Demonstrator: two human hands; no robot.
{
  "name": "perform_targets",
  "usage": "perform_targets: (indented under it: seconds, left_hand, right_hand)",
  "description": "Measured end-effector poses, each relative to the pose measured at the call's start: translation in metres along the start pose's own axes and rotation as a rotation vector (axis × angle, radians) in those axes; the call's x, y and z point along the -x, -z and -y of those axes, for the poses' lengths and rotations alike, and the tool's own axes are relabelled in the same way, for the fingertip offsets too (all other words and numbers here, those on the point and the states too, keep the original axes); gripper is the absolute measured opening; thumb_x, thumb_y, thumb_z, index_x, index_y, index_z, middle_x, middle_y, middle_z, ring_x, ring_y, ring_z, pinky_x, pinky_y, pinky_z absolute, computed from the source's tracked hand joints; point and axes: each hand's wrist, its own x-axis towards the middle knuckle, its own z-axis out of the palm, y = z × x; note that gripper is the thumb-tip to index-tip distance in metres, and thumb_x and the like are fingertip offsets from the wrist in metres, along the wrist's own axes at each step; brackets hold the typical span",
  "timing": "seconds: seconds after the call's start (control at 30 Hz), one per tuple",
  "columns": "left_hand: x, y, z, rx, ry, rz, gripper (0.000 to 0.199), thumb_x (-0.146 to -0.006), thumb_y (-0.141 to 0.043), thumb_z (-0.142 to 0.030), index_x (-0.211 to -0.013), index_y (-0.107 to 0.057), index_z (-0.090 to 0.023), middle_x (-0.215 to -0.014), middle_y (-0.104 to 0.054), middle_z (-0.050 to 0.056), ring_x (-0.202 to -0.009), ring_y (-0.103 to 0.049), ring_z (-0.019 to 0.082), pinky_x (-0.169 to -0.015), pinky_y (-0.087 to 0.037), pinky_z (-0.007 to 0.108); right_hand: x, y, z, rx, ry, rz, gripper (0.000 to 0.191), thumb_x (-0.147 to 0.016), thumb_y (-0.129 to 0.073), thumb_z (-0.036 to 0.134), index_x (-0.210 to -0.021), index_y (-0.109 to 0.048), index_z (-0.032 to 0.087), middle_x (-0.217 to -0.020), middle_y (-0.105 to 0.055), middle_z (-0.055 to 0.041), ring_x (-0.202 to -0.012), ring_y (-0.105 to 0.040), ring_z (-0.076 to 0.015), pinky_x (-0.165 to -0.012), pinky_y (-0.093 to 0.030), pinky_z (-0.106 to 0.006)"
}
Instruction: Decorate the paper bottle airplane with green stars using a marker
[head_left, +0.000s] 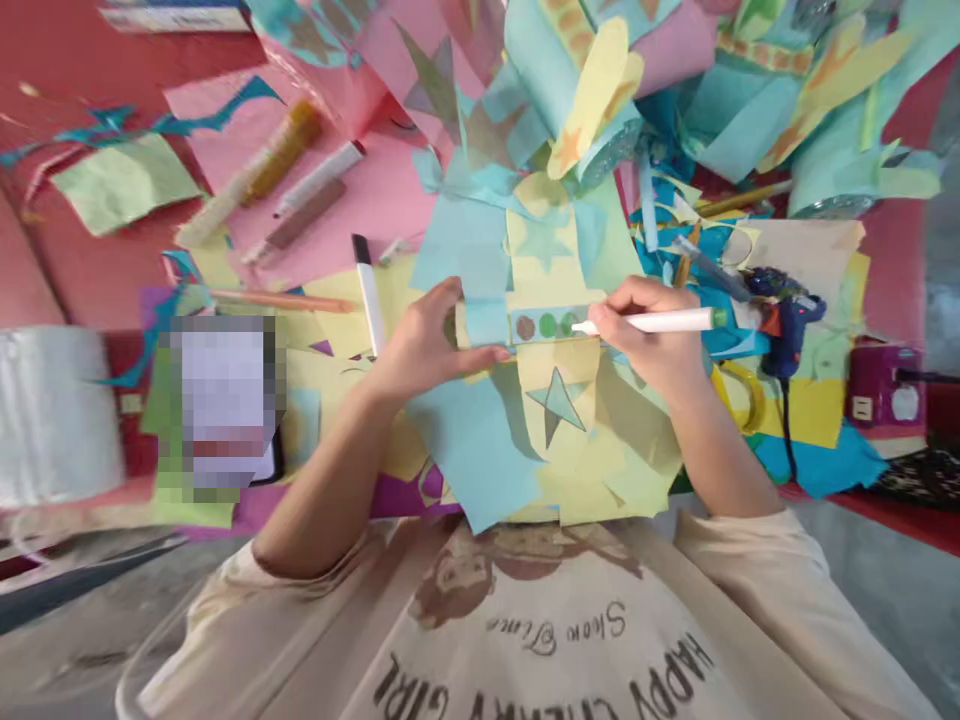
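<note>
My right hand (652, 325) is closed round a white marker (667, 321) with a green end. Its tip touches a pale blue paper strip (534, 338) that bears a brown dot and green dots. At the strip's left end, my left hand (431, 335) holds the strip between its thumb and curled fingers; the exact contact is partly hidden. Beneath the strip lies a yellow paper piece (536, 385) with a blue star (556, 405) on its lower part and a paler star (545, 243) on its upper part.
Capped markers (367, 295) and a pencil (300, 301) lie left, near a phone (225, 400). Toward the right are a glue gun (787, 320), yellow-handled scissors (742, 395) and a purple box (886, 385). Paper-covered tubes (832, 170) stand at the back among paper scraps.
</note>
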Motion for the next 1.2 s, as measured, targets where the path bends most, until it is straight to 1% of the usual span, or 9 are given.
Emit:
perform_targets:
  seconds: [0.13, 0.33, 0.57, 0.73, 0.9, 1.2]
  left_hand:
    - [0.0004, 0.0027, -0.0028, 0.016, 0.001, -0.001, 0.056, -0.062, -0.066, -0.071, -0.082, -0.05, -0.021, -0.082, -0.053, 0.002, -0.078, -0.054, 0.02, -0.069, -0.043, 0.033]
    - [0.0006, 0.003, -0.0038, -0.004, 0.019, 0.018, 0.057, -0.062, -0.067, -0.069, -0.086, -0.053, -0.019, -0.087, -0.057, 0.005, -0.084, -0.057, 0.023, -0.074, -0.047, 0.036]
    - [0.0012, 0.0037, -0.0039, -0.023, 0.048, 0.021, 0.058, -0.061, -0.066, -0.071, -0.085, -0.053, -0.02, -0.085, -0.056, 0.005, -0.083, -0.058, 0.023, -0.072, -0.046, 0.036]
    - [0.0018, 0.0038, -0.0031, -0.032, 0.054, 0.027, 0.061, -0.061, -0.065, -0.073, -0.088, -0.054, -0.019, -0.089, -0.057, 0.007, -0.088, -0.059, 0.026, -0.074, -0.048, 0.039]
    - [0.0016, 0.0037, -0.0037, -0.044, 0.052, 0.026, 0.064, -0.061, -0.064, -0.074, -0.088, -0.054, -0.017, -0.089, -0.059, 0.009, -0.089, -0.059, 0.029, -0.073, -0.049, 0.042]
    - [0.0018, 0.0032, -0.0035, -0.053, 0.053, 0.015, 0.06, -0.061, -0.064, -0.074, -0.082, -0.053, -0.019, -0.084, -0.056, 0.006, -0.082, -0.058, 0.024, -0.07, -0.047, 0.038]
  right_hand:
    - [0.0, -0.001, 0.0037, -0.002, -0.026, -0.026, 0.027, -0.082, -0.059, 0.031, -0.059, -0.052, 0.019, -0.051, -0.052, 0.0067, -0.048, -0.043, -0.0043, -0.045, -0.032, -0.019]
    - [0.0009, -0.002, 0.0051, -0.045, -0.05, -0.048, 0.027, -0.083, -0.059, 0.031, -0.06, -0.051, 0.019, -0.052, -0.052, 0.0063, -0.048, -0.045, -0.0048, -0.045, -0.033, -0.02]
    - [0.0014, 0.0018, 0.002, -0.048, -0.031, 0.036, 0.025, -0.081, -0.06, 0.027, -0.059, -0.054, 0.018, -0.049, -0.049, 0.0066, -0.047, -0.041, -0.0042, -0.045, -0.03, -0.021]
    - [0.0013, 0.002, 0.0008, -0.052, -0.048, 0.062, 0.026, -0.081, -0.06, 0.027, -0.058, -0.053, 0.017, -0.048, -0.046, 0.007, -0.044, -0.038, -0.0036, -0.043, -0.028, -0.021]
    - [0.0009, 0.001, 0.0019, -0.071, -0.048, 0.014, 0.026, -0.082, -0.059, 0.028, -0.059, -0.053, 0.018, -0.05, -0.049, 0.0065, -0.047, -0.04, -0.004, -0.045, -0.03, -0.02]
    - [-0.001, -0.0016, 0.0055, -0.019, -0.038, -0.052, 0.028, -0.083, -0.058, 0.03, -0.059, -0.05, 0.019, -0.05, -0.049, 0.0066, -0.048, -0.044, -0.0053, -0.046, -0.033, -0.021]
